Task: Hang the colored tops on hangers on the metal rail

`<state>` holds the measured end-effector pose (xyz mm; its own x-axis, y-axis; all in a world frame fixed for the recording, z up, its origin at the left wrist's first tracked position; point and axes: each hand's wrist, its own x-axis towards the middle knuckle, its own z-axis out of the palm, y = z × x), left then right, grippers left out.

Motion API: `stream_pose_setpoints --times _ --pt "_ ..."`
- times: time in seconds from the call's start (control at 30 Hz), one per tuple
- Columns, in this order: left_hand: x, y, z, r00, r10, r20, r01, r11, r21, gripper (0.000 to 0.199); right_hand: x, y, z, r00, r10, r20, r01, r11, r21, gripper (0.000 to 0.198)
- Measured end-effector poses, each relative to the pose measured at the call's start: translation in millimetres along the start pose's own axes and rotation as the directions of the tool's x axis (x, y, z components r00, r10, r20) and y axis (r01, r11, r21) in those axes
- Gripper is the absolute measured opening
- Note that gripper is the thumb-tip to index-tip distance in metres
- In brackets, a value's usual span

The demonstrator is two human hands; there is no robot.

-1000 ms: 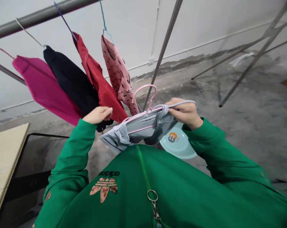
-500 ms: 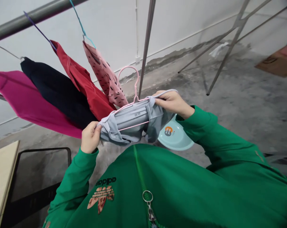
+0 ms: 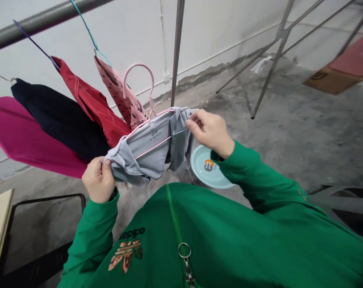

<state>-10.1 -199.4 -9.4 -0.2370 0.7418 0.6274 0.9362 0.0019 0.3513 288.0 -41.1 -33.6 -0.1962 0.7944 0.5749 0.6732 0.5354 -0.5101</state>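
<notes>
1. Left hand (image 3: 99, 180) grasps a folded edge of the light-grey garment (image 3: 151, 158), at the left end of the pink wire hanger (image 3: 151, 107).
2. Right hand (image 3: 211, 130) is at the hanger's other end, fingers curled against the fabric; from my remote seat I cannot tell whether they pinch it. I judge this hand the nearer to the hanger's neck.
3. Between both hands I see the garment bunched over the hanger, its long axis following the hanger's, slanting from low left to higher right.
4. Upward from that line rises the hanger's hook, pointing away from the green jacket (image 3: 223, 232) and apart from the metal rail (image 3: 43, 20) at the hanger's upper left.
5. Behind the hook hangs a black-dashed pink garment (image 3: 117, 86).
6. Below the hanger's right end, I find a pale-blue basin (image 3: 220, 181).
</notes>
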Motion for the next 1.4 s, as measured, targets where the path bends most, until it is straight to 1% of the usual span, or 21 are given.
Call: stream_pose_setpoints --times 0.1,0.17,0.23,0.3,0.33,0.4,0.47,0.53,0.6,0.67,0.73,0.8,0.83,0.87,0.9,0.97,1.0,1.03,1.1,1.23,1.4 --pt "-2.9 12.2 3.9 0.999 0.047 -0.016 -0.047 0.999 0.027 0.019 -0.6 -14.0 30.6 0.991 0.023 -0.134 -0.029 0.999 -0.038 0.04" --pt "-5.5 16.8 7.0 0.997 0.069 -0.033 -0.067 0.997 0.04 0.02 4.8 -14.6 47.2 0.98 0.065 -0.186 -0.077 0.995 -0.061 0.032" --pt "-7.8 17.0 10.0 0.996 0.076 -0.049 -0.073 0.996 0.049 0.019 11.2 -10.3 55.5 0.979 0.102 -0.175 -0.11 0.993 -0.039 0.02" --pt "-9.2 13.2 12.4 0.996 0.071 -0.058 -0.068 0.996 0.061 0.018 17.1 -3.8 55.6 0.982 0.144 -0.124 -0.131 0.986 0.103 0.016" --pt "-9.6 10.3 13.5 0.996 0.063 -0.063 -0.059 0.996 0.072 0.018 20.1 -0.4 53.4 0.979 0.181 -0.095 -0.155 0.96 0.234 0.017" --pt "-10.0 4.0 15.3 0.996 0.039 -0.082 -0.031 0.994 0.102 0.017 26.3 5.4 46.5 0.965 0.263 0.016 -0.228 0.804 0.549 0.023" --pt "-9.7 -1.6 16.8 0.993 0.01 -0.116 0.006 0.991 0.132 0.017 31.0 7.8 38.6 0.941 0.286 0.181 -0.318 0.56 0.766 0.029" --pt "-8.7 -5.5 18.2 0.989 -0.017 -0.146 0.039 0.988 0.15 0.017 30.3 4.1 31.5 0.919 0.241 0.313 -0.387 0.389 0.836 0.033" --pt "-7.0 -8.2 18.8 0.984 -0.035 -0.174 0.063 0.986 0.155 0.018 21.0 -5.4 25.6 0.905 0.18 0.386 -0.425 0.34 0.839 0.037" --pt "-5.0 -11.1 18.1 0.979 -0.043 -0.2 0.073 0.987 0.145 0.018 4.2 -16.5 21.4 0.896 0.058 0.441 -0.426 0.398 0.813 0.039" --pt "-3.5 -15.5 15.8 0.973 -0.041 -0.226 0.072 0.989 0.13 0.017 -14.9 -22.8 19.0 0.864 -0.135 0.486 -0.334 0.567 0.753 0.037" --pt "-2.9 -21.7 12.1 0.972 -0.039 -0.231 0.069 0.99 0.121 0.016 -30.1 -20.0 18.4 0.808 -0.284 0.516 -0.139 0.759 0.636 0.032" --pt "-2.8 -25.1 10.2 0.974 -0.036 -0.223 0.064 0.991 0.118 0.016 -34.7 -14.9 18.7 0.793 -0.305 0.528 -0.051 0.83 0.556 0.029" --pt "-2.9 -28.3 8.4 0.976 -0.035 -0.213 0.061 0.991 0.116 0.016 -36.9 -7.8 19.4 0.804 -0.281 0.524 0.001 0.882 0.471 0.026" --pt "-2.8 -31.3 7.0 0.979 -0.036 -0.202 0.06 0.992 0.114 0.015 -36.7 0.9 20.3 0.844 -0.219 0.489 0.008 0.918 0.397 0.025" --pt "-2.2 -35.9 5.6 0.972 -0.031 -0.233 0.059 0.992 0.113 0.014 -29.8 20.1 22.6 0.946 -0.041 0.321 -0.066 0.946 0.316 0.026" --pt "-1.5 -37.5 5.5 0.962 -0.022 -0.273 0.056 0.992 0.117 0.015 -24.1 29.6 23.7 0.978 0.045 0.204 -0.109 0.944 0.312 0.028" --pt "-0.6 -38.5 5.7 0.948 -0.009 -0.317 0.051 0.991 0.123 0.015 -17.7 38.2 24.8 0.989 0.108 0.098 -0.134 0.937 0.322 0.032" --pt "1.9 -39.3 6.2 0.925 0.029 -0.378 0.021 0.991 0.129 0.017 -5.2 51.8 26.9 0.99 0.139 -0.022 -0.124 0.935 0.331 0.038" --pt "6.2 -38.2 4.6 0.91 0.095 -0.403 -0.057 0.993 0.105 0.017 8.9 63.2 32.2 0.994 0.081 -0.069 -0.062 0.969 0.239 0.025" --pt "6.8 -39.2 -1.3 0.903 0.132 -0.408 -0.105 0.99 0.09 0.013 10.9 64.9 34.9 0.988 0.128 -0.086 -0.111 0.977 0.183 0.011"
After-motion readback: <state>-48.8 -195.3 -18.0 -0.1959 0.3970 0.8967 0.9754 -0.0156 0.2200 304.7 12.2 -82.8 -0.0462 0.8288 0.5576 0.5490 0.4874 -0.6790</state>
